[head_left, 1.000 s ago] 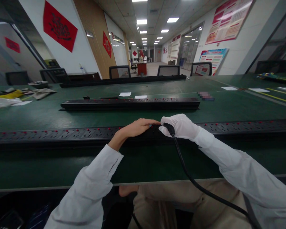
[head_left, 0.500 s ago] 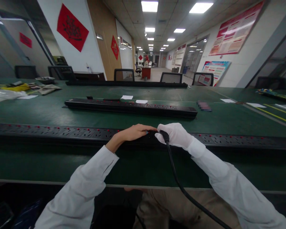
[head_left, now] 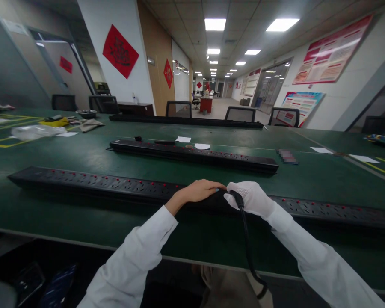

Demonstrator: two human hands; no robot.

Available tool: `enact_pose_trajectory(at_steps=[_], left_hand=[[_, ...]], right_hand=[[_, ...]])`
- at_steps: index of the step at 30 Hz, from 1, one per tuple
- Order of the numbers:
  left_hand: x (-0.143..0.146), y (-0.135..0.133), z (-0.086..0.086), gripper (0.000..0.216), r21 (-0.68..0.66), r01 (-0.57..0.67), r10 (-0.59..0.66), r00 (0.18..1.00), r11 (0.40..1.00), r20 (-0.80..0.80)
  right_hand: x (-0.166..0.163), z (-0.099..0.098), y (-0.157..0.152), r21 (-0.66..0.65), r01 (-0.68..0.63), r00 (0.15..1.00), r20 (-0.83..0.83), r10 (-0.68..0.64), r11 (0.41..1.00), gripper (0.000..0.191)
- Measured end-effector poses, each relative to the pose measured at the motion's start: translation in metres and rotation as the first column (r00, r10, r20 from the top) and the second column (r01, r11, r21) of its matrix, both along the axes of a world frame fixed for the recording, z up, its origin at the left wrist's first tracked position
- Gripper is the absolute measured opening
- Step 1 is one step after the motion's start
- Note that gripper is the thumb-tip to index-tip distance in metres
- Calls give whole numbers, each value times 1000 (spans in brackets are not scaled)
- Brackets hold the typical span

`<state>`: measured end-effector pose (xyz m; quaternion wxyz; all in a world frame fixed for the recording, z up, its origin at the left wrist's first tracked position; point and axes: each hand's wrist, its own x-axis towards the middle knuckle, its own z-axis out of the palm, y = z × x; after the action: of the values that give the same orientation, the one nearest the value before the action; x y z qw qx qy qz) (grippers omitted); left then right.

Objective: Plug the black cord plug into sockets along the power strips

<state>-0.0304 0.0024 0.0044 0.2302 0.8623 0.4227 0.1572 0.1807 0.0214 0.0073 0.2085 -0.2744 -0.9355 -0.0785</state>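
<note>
A long black power strip (head_left: 99, 182) with red-marked sockets lies across the near part of the green table. My bare left hand (head_left: 199, 191) rests flat on top of it near the middle, fingers stretched toward the right. Just beside those fingertips, my right hand (head_left: 252, 199), in a white glove, is closed around a black power plug (head_left: 237, 199) held against the strip. From the plug a thick black cable (head_left: 248, 248) hangs down over the table's front edge. My right hand hides the socket under the plug, so I cannot tell how far it is in.
A second power strip (head_left: 192, 155) lies farther back, with black strips (head_left: 186, 122) along the far edge. White papers (head_left: 202, 146) lie behind the second strip. A plastic bag (head_left: 38, 132) and a bowl (head_left: 86, 114) are at the left. Chairs (head_left: 179, 109) stand beyond the table.
The view has turned to the left, bringing the near strip's left end into sight. Both hands keep their places on the strip, and the cable now hangs more steeply.
</note>
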Motion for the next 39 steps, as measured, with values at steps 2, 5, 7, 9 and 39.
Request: enact_pose_trajectory(at_steps=[2, 5, 7, 9, 39], left_hand=[[1, 1, 1, 37, -12, -21, 21, 999, 1000, -27], [1, 2, 1, 39, -21, -34, 34, 999, 999, -39], [1, 2, 1, 41, -39, -32, 31, 999, 999, -29], [0, 2, 1, 43, -58, -28, 27, 1000, 998, -14], [4, -4, 2, 38, 5, -20, 20, 1000, 1000, -19]], right_hand=[[0, -1, 1, -10, -10, 1000, -9, 10, 1000, 26], [1, -2, 3, -12, -15, 1000, -3, 15, 1000, 26], [0, 0, 2, -25, -13, 1000, 12, 13, 1000, 26], [0, 3, 1, -44, -3, 1000, 30, 5, 999, 26], [0, 0, 0, -19, 12, 1000, 0, -12, 1000, 26]])
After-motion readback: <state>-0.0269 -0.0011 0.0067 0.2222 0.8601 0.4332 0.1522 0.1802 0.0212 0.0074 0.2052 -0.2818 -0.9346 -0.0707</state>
